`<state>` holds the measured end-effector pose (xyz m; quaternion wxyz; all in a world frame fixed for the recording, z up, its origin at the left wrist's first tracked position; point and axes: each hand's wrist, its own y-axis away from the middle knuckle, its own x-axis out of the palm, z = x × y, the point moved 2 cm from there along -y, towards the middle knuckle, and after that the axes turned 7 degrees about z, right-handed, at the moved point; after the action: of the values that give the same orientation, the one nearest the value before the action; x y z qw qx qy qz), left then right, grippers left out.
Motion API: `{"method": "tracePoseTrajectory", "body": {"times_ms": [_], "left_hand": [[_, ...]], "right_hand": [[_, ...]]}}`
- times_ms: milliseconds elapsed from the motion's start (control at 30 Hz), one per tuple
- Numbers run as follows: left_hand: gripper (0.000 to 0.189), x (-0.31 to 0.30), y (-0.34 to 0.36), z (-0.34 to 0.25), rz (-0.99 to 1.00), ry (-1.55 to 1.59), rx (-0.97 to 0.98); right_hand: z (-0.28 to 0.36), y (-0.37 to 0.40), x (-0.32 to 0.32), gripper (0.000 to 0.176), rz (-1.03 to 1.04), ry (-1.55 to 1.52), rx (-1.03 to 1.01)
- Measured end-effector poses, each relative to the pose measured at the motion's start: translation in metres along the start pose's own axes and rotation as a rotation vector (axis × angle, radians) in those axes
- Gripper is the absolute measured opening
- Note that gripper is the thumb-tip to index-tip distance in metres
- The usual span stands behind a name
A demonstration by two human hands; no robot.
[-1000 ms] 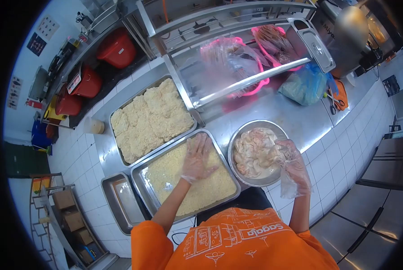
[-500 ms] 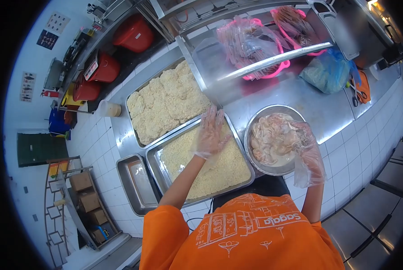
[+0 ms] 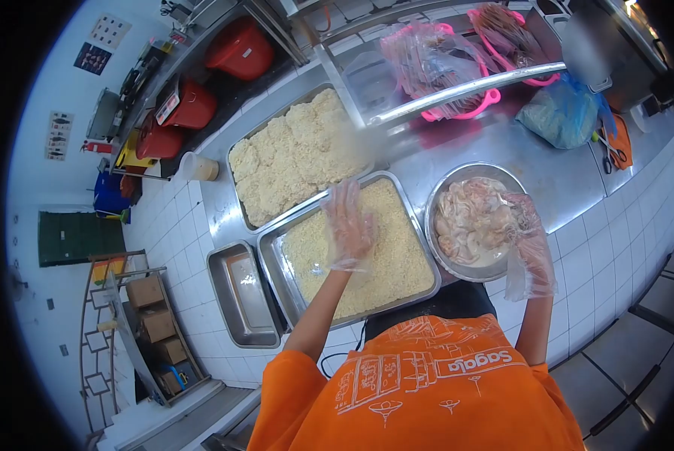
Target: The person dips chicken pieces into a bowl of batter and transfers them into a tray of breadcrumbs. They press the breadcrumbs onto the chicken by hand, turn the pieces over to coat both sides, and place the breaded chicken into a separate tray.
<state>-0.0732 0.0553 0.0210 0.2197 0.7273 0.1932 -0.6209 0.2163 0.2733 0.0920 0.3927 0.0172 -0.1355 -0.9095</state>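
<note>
**Left hand flat on the crumbs, right hand in the bowl**

From my feed, both hands wear loose clear plastic gloves. The left hand (image 3: 349, 225) lies palm down with fingers spread on the breadcrumbs (image 3: 397, 259), which fill the steel tray (image 3: 277, 274) at the near middle of the counter (image 3: 502, 150); it grips nothing that I can see. The right hand (image 3: 523, 225) reaches into the right side of the round steel bowl (image 3: 431, 225), just right of that tray, among pale wet pieces (image 3: 468, 222). I cannot tell whether its fingers have closed on one. Beyond the crumb tray, touching it, a second tray (image 3: 239, 197) holds crumbed pieces (image 3: 292, 154). A smaller bare pan (image 3: 243, 293) sits at the near left.
</note>
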Motion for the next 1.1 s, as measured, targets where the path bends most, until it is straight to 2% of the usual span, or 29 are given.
{"method": "tracePoseTrajectory", "body": {"times_ms": [100, 233, 300, 400, 500, 600, 700, 800, 900, 1000, 1100], "left_hand": [[0.077, -0.017, 0.010, 0.001, 0.000, -0.153, -0.082], [0.080, 0.000, 0.030, -0.004, 0.077, 0.007, -0.076], [0.083, 0.006, 0.031, -0.006, 0.064, 0.058, -0.045], [0.085, 0.010, 0.025, -0.006, 0.093, -0.037, 0.017], [0.087, 0.013, 0.025, -0.003, 0.027, 0.060, 0.187], [0.082, 0.014, 0.024, -0.004, 0.109, 0.030, 0.114], [0.081, 0.012, 0.019, 0.003, 0.239, -0.042, 0.147], [0.080, -0.001, 0.027, 0.007, 0.146, -0.126, 0.002], [0.081, 0.007, 0.042, 0.007, 0.134, 0.007, -0.043], [0.082, 0.012, 0.048, 0.008, 0.122, 0.005, -0.002], [0.083, 0.016, 0.048, 0.008, 0.156, 0.007, -0.042]], "right_hand": [[0.003, -0.006, 0.004, 0.051, 0.023, -0.006, -0.016], [0.014, -0.001, 0.011, 0.050, 0.011, -0.026, -0.047], [0.011, -0.002, 0.010, 0.052, -0.002, -0.013, -0.025], [0.005, -0.003, 0.007, 0.054, 0.001, 0.010, -0.030], [0.015, 0.001, 0.012, 0.054, -0.030, -0.014, -0.018], [0.014, 0.005, 0.011, 0.058, -0.035, -0.113, -0.010], [0.008, 0.007, 0.009, 0.055, -0.011, -0.114, -0.039], [0.012, 0.008, 0.003, 0.058, -0.028, -0.004, 0.019], [0.011, 0.006, 0.004, 0.064, 0.003, -0.083, -0.043], [0.014, 0.003, 0.007, 0.065, -0.011, -0.071, -0.046], [0.012, -0.001, 0.005, 0.064, -0.005, -0.043, -0.024]]}}
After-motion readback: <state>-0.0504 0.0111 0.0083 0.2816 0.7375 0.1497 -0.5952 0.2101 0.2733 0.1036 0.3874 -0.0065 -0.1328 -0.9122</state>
